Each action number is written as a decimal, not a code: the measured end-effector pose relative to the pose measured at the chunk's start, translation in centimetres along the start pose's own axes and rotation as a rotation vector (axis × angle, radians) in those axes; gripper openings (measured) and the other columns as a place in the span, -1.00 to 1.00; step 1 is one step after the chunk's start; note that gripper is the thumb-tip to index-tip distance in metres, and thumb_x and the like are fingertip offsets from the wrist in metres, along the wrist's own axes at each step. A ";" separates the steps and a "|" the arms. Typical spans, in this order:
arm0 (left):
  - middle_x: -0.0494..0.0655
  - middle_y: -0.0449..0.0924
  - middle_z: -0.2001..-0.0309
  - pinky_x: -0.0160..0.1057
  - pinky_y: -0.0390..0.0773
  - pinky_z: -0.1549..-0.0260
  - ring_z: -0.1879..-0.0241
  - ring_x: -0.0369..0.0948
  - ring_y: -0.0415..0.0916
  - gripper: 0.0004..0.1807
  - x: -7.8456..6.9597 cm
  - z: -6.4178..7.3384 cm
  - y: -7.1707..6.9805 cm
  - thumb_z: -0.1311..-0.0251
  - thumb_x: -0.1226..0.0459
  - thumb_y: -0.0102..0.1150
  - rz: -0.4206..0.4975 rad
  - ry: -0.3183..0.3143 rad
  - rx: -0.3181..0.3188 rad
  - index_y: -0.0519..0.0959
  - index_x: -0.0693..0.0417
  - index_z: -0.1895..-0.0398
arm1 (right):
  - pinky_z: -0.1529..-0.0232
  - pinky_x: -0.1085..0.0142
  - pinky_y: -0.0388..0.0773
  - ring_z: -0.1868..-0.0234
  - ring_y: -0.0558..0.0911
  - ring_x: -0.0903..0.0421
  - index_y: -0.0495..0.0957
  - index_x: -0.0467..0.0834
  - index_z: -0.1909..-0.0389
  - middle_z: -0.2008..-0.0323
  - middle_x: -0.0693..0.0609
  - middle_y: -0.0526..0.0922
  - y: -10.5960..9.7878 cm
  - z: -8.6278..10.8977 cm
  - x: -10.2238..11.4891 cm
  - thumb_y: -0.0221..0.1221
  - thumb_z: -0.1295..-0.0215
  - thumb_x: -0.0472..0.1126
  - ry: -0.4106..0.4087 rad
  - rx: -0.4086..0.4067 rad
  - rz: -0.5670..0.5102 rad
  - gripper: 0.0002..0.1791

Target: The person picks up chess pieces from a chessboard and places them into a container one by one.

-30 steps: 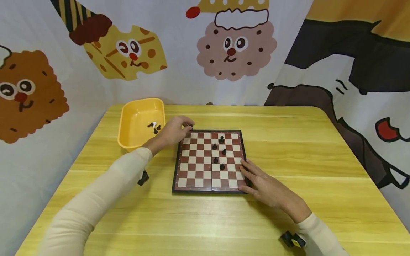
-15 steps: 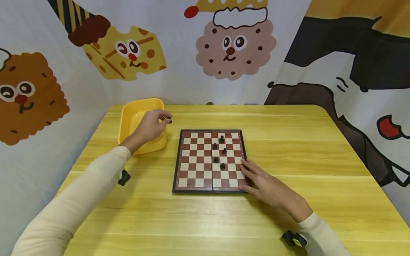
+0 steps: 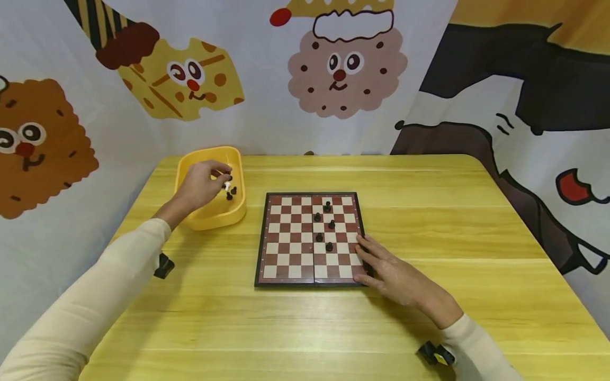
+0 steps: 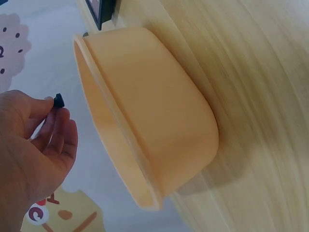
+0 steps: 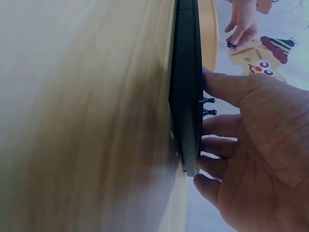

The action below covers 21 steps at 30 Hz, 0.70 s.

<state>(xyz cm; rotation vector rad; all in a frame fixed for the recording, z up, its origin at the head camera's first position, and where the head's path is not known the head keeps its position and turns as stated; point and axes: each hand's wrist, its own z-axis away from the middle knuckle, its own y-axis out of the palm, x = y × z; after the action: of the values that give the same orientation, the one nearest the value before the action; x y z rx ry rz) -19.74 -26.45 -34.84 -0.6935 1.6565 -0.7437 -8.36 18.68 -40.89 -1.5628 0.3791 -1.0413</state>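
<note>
Over the yellow basin (image 3: 218, 218), my left hand (image 3: 196, 185) pinches a small black chess piece (image 4: 59, 100) between thumb and fingertips. In the left wrist view the piece is above the basin's rim. My right hand (image 3: 400, 278) rests at the right edge of the chessboard (image 3: 290, 246), its fingertips and thumb touching the black frame. Several black chess pieces (image 3: 319, 237) stand on the right half of the board. Inside the basin lie a white chess piece (image 3: 227, 186) and some black ones (image 3: 229, 196), partly hidden by my left hand.
The board and the basin stand on a light wooden table (image 3: 295, 328), the basin to the board's left near the far edge. Behind them hangs a white curtain (image 3: 267, 127) with cartoon food figures. Each sleeve has a black wrist device, such as the right one (image 3: 436, 354).
My left hand has moved left from the board's far left corner to above the basin, carrying the black chess piece. My right hand has stayed at the board's edge.
</note>
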 end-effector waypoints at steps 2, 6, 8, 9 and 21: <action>0.24 0.66 0.00 -0.23 0.53 0.48 0.12 0.10 0.63 -0.73 0.1 0.1 -0.1 -0.47 0.36 0.14 0.005 -0.003 -0.011 0.63 0.32 -0.11 | -0.33 -0.12 0.28 -0.55 0.03 -0.22 0.27 -0.40 -0.46 -0.58 -0.22 -0.01 0.0 0.0 0.0 0.17 -0.50 0.09 -0.002 0.002 -0.002 -0.23; 0.23 0.65 -0.01 -0.22 0.55 0.42 0.08 0.10 0.61 -0.69 0.1 0.1 -0.1 -0.49 0.31 0.10 0.013 0.007 -0.036 0.63 0.31 -0.14 | -0.32 -0.13 0.28 -0.55 0.03 -0.22 0.25 -0.40 -0.46 -0.58 -0.22 -0.01 0.0 -0.1 0.0 0.16 -0.51 0.09 -0.005 0.004 0.007 -0.22; 0.22 0.65 -0.02 -0.18 0.55 0.42 0.07 0.09 0.61 -0.68 0.1 0.1 -0.1 -0.50 0.28 0.07 0.023 0.003 -0.043 0.62 0.29 -0.16 | -0.32 -0.13 0.29 -0.55 0.03 -0.21 0.24 -0.40 -0.47 -0.58 -0.21 -0.01 0.0 -0.1 0.0 0.15 -0.51 0.10 -0.004 0.005 0.015 -0.21; 0.22 0.64 -0.02 -0.17 0.55 0.43 0.07 0.09 0.61 -0.67 0.2 0.1 -0.1 -0.51 0.27 0.06 0.025 0.001 -0.045 0.62 0.28 -0.16 | -0.32 -0.13 0.29 -0.55 0.03 -0.21 0.24 -0.40 -0.47 -0.58 -0.21 -0.01 0.0 -0.1 0.0 0.14 -0.52 0.10 -0.006 0.005 0.017 -0.21; 0.18 0.64 0.00 -0.22 0.54 0.40 0.09 0.05 0.60 -0.69 -0.1 0.5 0.7 -0.50 0.28 0.04 0.054 0.011 -0.062 0.64 0.27 -0.12 | -0.33 -0.13 0.29 -0.55 0.03 -0.20 0.25 -0.40 -0.47 -0.58 -0.20 0.01 0.0 0.0 0.2 0.11 -0.54 0.10 0.001 0.011 0.006 -0.23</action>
<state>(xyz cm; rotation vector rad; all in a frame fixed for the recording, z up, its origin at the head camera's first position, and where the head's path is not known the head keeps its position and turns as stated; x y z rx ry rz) -19.28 -25.96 -35.43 -0.6866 1.7073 -0.6618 -8.31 18.57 -40.80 -1.5507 0.3776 -1.0378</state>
